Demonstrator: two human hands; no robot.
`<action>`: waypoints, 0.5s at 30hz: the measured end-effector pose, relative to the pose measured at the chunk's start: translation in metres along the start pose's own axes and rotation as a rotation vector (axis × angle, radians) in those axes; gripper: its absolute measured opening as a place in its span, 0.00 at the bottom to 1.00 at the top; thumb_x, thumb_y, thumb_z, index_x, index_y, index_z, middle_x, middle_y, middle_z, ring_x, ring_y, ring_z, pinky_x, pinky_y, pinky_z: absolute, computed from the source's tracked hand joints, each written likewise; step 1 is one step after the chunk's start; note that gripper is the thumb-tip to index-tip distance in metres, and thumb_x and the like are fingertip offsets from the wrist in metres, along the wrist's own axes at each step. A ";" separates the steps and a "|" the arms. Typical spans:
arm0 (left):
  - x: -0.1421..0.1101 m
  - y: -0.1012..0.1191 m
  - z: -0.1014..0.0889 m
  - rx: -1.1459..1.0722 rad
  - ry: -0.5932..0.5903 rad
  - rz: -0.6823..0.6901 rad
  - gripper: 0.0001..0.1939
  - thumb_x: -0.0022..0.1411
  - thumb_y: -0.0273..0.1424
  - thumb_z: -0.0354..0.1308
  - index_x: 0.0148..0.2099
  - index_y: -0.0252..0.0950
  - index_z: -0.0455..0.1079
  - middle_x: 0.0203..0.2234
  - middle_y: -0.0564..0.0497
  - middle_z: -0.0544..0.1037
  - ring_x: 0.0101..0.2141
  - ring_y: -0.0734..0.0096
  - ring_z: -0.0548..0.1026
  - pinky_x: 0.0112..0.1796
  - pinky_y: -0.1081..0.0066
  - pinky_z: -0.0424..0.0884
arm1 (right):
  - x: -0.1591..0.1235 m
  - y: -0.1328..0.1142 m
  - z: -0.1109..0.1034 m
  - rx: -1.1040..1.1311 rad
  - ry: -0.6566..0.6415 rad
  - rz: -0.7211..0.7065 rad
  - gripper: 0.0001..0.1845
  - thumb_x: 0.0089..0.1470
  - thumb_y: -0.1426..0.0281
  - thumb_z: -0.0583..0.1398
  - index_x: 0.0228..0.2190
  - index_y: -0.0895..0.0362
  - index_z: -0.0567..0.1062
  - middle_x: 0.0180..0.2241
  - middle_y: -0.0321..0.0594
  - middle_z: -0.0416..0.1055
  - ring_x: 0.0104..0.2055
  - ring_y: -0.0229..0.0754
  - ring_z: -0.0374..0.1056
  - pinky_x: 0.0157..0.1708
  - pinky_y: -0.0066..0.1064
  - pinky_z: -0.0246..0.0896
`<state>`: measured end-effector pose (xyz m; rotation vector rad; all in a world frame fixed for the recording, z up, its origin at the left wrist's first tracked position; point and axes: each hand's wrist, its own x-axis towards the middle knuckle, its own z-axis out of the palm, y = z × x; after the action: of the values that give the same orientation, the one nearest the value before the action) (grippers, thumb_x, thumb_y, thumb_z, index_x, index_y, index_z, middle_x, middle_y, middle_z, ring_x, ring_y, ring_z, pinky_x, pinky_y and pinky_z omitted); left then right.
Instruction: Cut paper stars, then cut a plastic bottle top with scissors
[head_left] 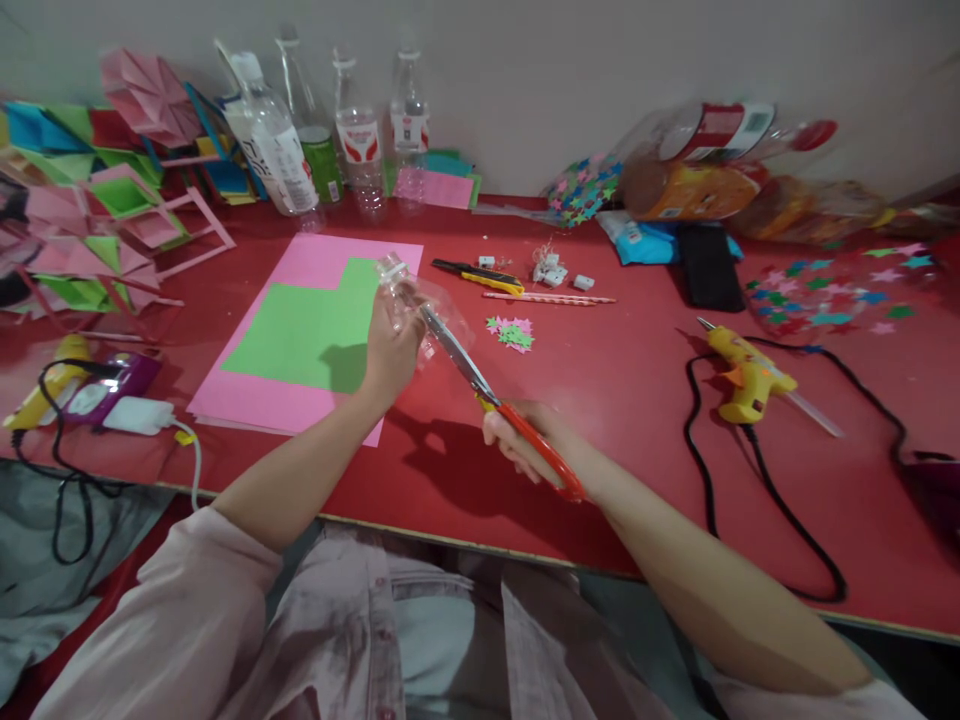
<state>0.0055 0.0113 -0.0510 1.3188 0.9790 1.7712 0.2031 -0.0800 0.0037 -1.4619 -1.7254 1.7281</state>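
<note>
In the head view, my left hand point(395, 345) is closed around a piece of clear plastic bottle point(391, 270), its neck pointing up and away. My right hand point(525, 440) grips large scissors point(536, 440) by their red handles. The long metal blades reach up and left to the plastic, close to my left fingertips. Whether the tips cut into the plastic or only touch it, I cannot tell. Beneath my left hand lies green paper point(300, 335) on top of larger pink sheets point(330, 256). Small pink and green paper stars point(511, 334) are heaped just right of the plastic.
Upright bottles point(360, 150) line the wall, and folded paper models point(127, 200) crowd the left. A cutter knife point(480, 275) and a pencil point(551, 298) lie beyond the stars. A yellow glue gun point(750, 375) with a looped black cord and a phone point(709, 267) are at right.
</note>
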 end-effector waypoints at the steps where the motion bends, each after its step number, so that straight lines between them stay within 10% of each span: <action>1: -0.001 0.000 0.000 0.013 -0.004 0.007 0.14 0.60 0.38 0.61 0.45 0.43 0.63 0.34 0.53 0.73 0.33 0.74 0.75 0.36 0.70 0.75 | -0.001 0.000 0.000 0.004 0.001 0.000 0.25 0.50 0.45 0.59 0.23 0.54 0.63 0.14 0.24 0.53 0.12 0.29 0.51 0.12 0.23 0.51; 15: 0.000 0.001 -0.001 0.068 -0.006 -0.002 0.13 0.60 0.33 0.58 0.46 0.43 0.61 0.36 0.52 0.73 0.36 0.72 0.74 0.39 0.68 0.75 | -0.001 -0.002 0.002 0.015 0.026 0.012 0.26 0.49 0.46 0.59 0.20 0.53 0.60 0.11 0.24 0.52 0.10 0.29 0.52 0.11 0.23 0.50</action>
<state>0.0042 0.0106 -0.0508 1.3641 1.0456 1.7448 0.2015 -0.0817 0.0056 -1.4843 -1.6902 1.7173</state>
